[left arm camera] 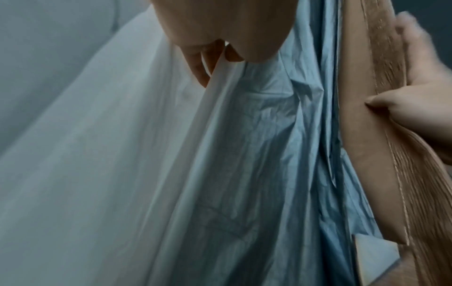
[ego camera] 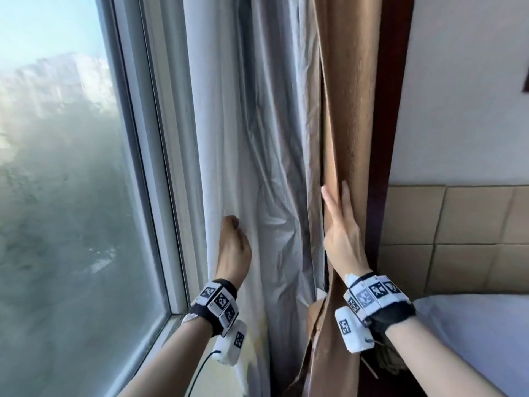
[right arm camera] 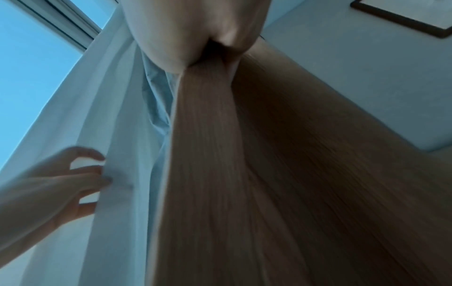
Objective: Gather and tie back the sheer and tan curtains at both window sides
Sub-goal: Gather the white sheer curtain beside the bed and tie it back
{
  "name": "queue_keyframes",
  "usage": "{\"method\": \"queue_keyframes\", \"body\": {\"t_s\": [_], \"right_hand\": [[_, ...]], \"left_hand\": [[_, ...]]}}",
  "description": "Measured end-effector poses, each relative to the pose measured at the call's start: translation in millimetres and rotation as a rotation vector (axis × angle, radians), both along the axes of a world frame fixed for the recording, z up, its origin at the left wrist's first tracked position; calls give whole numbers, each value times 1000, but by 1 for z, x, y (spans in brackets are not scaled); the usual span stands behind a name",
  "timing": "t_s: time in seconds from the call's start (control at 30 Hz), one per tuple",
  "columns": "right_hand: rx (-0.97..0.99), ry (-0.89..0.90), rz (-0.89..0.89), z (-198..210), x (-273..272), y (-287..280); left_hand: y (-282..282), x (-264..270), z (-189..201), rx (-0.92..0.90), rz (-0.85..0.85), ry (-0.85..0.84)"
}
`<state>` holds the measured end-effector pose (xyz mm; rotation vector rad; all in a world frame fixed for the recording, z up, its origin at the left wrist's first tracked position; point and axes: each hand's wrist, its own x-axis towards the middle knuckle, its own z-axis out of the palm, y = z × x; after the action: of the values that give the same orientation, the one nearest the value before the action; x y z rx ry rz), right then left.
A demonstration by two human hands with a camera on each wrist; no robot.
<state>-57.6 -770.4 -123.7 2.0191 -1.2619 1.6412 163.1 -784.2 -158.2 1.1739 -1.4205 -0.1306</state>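
Note:
A white sheer curtain point(ego camera: 223, 138) hangs beside the window, with a crumpled grey lining point(ego camera: 274, 144) next to it. The tan curtain point(ego camera: 346, 110) hangs to the right of both. My left hand point(ego camera: 232, 227) grips the sheer curtain's left edge, and in the left wrist view its fingers point(left arm camera: 208, 58) pinch a white fold of the sheer curtain point(left arm camera: 122, 154). My right hand point(ego camera: 337, 213) lies with straight fingers along the tan curtain's outer face. Its thumb point(left arm camera: 374, 103) presses the tan hem point(left arm camera: 367, 154) from the other side, so the tan curtain's edge point(right arm camera: 220, 174) sits pinched between thumb and fingers.
The window glass point(ego camera: 71, 196) and its white frame point(ego camera: 154, 167) fill the left. A dark wooden trim point(ego camera: 392, 138) and a tiled wall point(ego camera: 472, 233) stand right of the curtains, with white bedding point(ego camera: 472, 339) below. Something brownish like a tassel point(ego camera: 385, 358) hangs under my right wrist.

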Motion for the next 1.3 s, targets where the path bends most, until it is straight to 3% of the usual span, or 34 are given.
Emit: {"method": "queue_keyframes", "body": {"t_s": [0.1,0.23,0.37,0.57,0.73,0.97,1.17,1.3], "right_hand": [[2,-48,-1,1,7,4],[227,-214,-66,9,23,4],[291,-194,-142,11,23,-1],[301,-124,-159,11,22,-2],[422,-49,-222,24,23,-15],[277,-40,34,7,-4,1],[-6,-83,-87,-5,-50,53],[43,-89,-77,-21,-77,74]], "left_hand": [[7,-13,-1,-44,-92,-95],[11,-30,2,-58,-89,-197],[14,-48,7,-32,-90,-134],[6,-61,17,6,-53,-222],[7,-65,17,-8,-64,-174],[12,-56,15,9,-66,-166],[28,-61,13,0,-71,-74],[43,-71,10,-49,-129,-56]]}}
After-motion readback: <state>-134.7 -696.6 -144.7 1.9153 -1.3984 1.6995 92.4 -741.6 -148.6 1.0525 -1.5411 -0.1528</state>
